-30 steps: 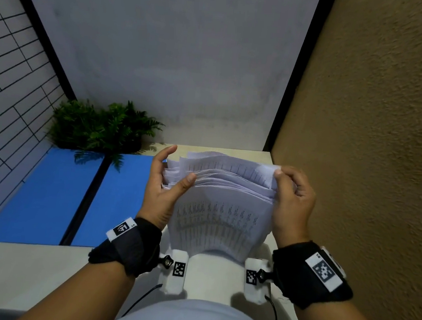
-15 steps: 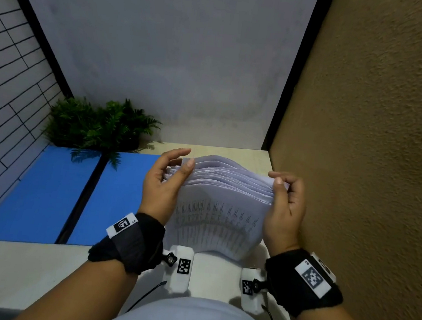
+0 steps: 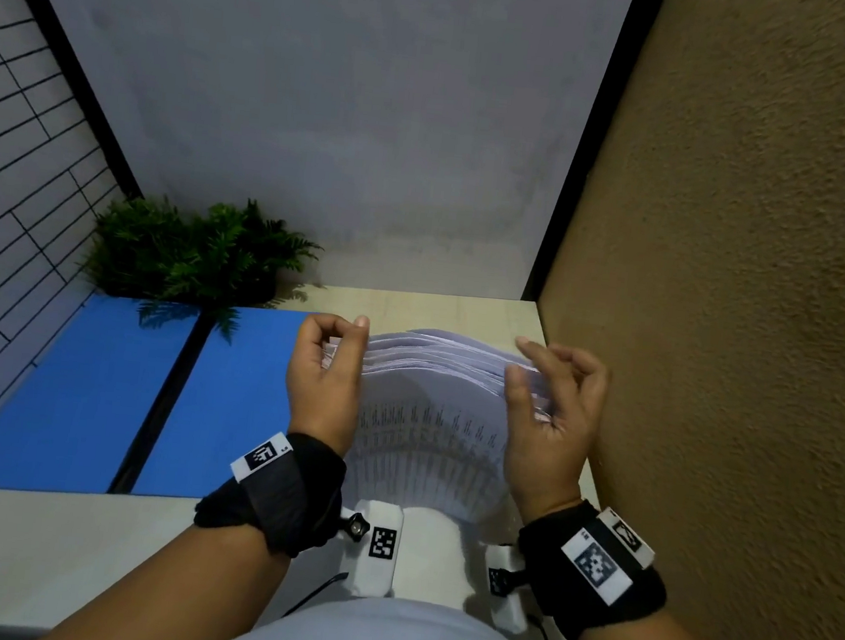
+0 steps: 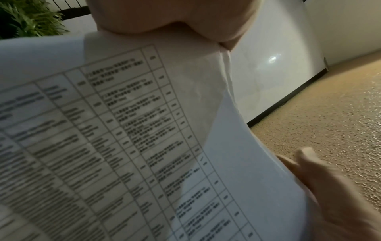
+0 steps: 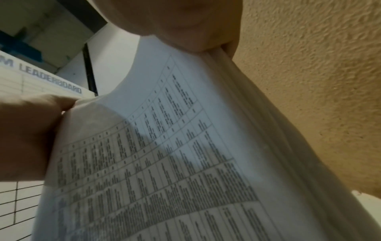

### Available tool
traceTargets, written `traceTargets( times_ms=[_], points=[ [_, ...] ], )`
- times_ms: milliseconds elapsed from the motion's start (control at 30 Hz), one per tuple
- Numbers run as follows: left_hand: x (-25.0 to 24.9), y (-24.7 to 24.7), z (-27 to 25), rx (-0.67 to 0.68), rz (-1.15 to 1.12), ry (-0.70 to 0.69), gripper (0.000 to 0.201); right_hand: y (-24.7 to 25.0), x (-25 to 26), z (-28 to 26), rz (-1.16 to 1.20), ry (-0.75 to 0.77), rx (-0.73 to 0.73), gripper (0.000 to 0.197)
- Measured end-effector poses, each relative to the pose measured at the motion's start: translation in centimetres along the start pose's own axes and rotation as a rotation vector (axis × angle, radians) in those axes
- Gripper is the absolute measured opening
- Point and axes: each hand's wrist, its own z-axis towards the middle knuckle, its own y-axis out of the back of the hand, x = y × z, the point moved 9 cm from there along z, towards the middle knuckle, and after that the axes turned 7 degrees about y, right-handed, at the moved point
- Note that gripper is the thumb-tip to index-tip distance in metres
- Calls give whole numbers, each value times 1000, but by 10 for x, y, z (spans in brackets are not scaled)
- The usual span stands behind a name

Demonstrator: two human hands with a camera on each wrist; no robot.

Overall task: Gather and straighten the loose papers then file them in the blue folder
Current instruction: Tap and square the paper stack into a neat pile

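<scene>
A thick stack of white printed papers [image 3: 431,424] stands on its lower edge on the table, bowed outward toward me, with its top edges fanned. My left hand [image 3: 338,337] pinches the stack's upper left edge between thumb and curled fingers. My right hand [image 3: 533,377] holds the upper right edge, thumb in front and fingers loosely curled behind; it is blurred. The wrist views show the printed tables on the papers [image 4: 123,130] [image 5: 185,146] with a thumb on top of the edges. The blue folder [image 3: 83,390] lies open and flat to the left, its black spine [image 3: 165,398] down the middle.
A green potted plant [image 3: 195,251] stands behind the folder at the back left. A tan textured wall [image 3: 717,348] runs close along the right of the pale table [image 3: 53,542]. A gridded panel [image 3: 11,177] bounds the left side.
The stack has sunk a little and its fanned top edges have drawn closer together. My right hand's fingers have loosened and spread; the left hand's fingers have curled further over the edge.
</scene>
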Motion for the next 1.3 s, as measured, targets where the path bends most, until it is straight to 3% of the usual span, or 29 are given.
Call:
traceTargets(
  times_ms=[100,300,433,533,600,667,767,900,1000,1133,1233,1300],
  points=[
    [4,1,3,-25,-12,33,19,-1,-5,1,6,-38,-17,4],
    [1,-2,1,13,0,-17,20,6,-10,7,56,-57,-111,10],
    [5,0,1,0,67,-18,10,-1,-26,0,99,-200,-80,12],
    [8,4,3,-42,48,25,13,1,-15,4,88,-80,-67,23],
    [9,4,3,-43,38,36,13,-7,-7,5,26,5,35,26],
    [11,3,3,-33,25,45,11,-14,-9,3,-38,-2,111,23],
    [14,1,4,9,8,39,29,-11,-19,4,-25,-103,96,30],
    [23,0,7,89,33,46,51,-18,-17,3,-62,-30,223,40],
    [27,-4,8,162,21,60,55,-14,-26,8,-20,-149,214,47],
    [36,-10,7,288,-48,90,70,-22,-24,8,48,-147,352,54],
    [48,-10,11,335,-21,146,77,-18,-50,1,187,-404,263,93],
    [54,-14,11,389,20,194,82,-26,-66,-11,316,-578,288,110]
  ],
)
